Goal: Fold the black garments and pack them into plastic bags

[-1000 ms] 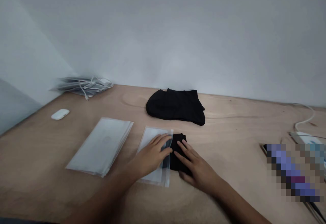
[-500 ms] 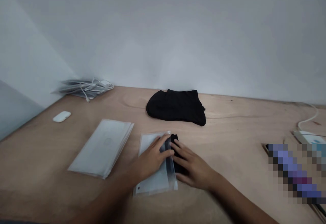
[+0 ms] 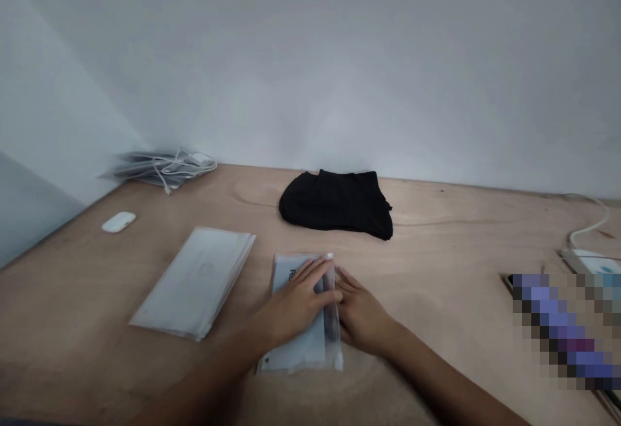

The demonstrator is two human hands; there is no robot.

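Note:
A clear zip bag (image 3: 310,348) with a pale printed sheet in it lies on the wooden table in front of me. My left hand (image 3: 301,297) rests on top of the bag, fingers spread, the thumb near its zip edge. At the bag's right edge is my right hand (image 3: 361,313), fingers apart, their tips partly hidden at or under the zip edge. Something dark shows through the plastic by that edge. Behind the bag lies a folded black cloth (image 3: 337,205).
A stack of clear bags (image 3: 194,284) lies to the left, with a white case (image 3: 119,222) beyond it. Bundled cables (image 3: 179,164) sit on grey bags at the back left. At the right are a blurred-out item (image 3: 557,329) and a white box (image 3: 589,261).
The black piece that stuck out at the bag's right edge no longer shows outside it. The bag has shifted slightly right, and my right hand has moved left against its edge.

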